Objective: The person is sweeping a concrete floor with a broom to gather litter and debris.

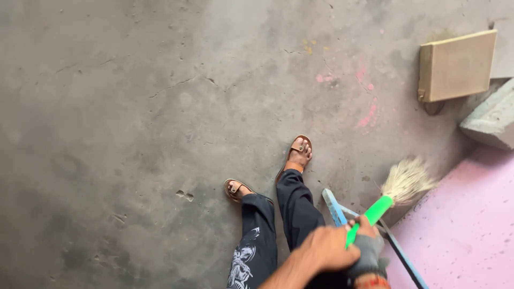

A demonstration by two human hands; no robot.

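Item: broom (pixel 396 190), green handle clamped in both your fists, left hand (pixel 326 249) bare, right hand (pixel 368 251) grey-gloved, bristles at the pink wall (pixel 466 225); risk, judged: bristles may snag the leaning blue frame (pixel 336 208) nearby.

Broom (pixel 393 195): bright green handle, pale straw-coloured bristles.
Right hand (pixel 369 249): grey glove with an orange-red cuff band.
Left hand (pixel 327 249): bare.
Trousers (pixel 278 225): dark navy, white printed figure on one leg.
Sandals (pixel 299 150): brown straps.
Floor (pixel 134 107): mottled grey concrete, pink and yellow specks.
Wall (pixel 471 225): pink, dark-speckled.
Board (pixel 456 65): tan.
Block (pixel 490 115): grey.
Frame (pixel 334 206): blue.
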